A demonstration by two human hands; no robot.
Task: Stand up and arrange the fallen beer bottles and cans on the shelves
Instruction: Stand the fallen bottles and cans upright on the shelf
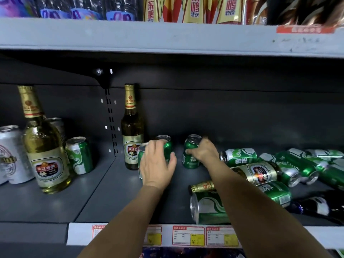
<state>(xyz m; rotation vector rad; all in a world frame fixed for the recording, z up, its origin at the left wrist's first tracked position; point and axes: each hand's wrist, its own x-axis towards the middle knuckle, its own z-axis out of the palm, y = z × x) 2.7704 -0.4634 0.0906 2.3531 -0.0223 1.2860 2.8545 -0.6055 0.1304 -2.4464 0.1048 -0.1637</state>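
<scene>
Shelf (104, 198), standing-up step: right hand (202, 150) fingers curled round upright green can (190, 155); left hand (157, 162) fingers spread over another can (142, 155); fallen cans and bottles (279, 170) heaped at 3 o'clock, likely next for righting.

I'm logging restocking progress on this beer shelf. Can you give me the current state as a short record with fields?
left hand: rests on an upright green can
right hand: grips another upright green can
standing nearby: brown bottle, third green can behind the left hand
still fallen: pile of green cans and a labelled bottle on the right
shelf: grey metal, price tags on its front edge
</scene>
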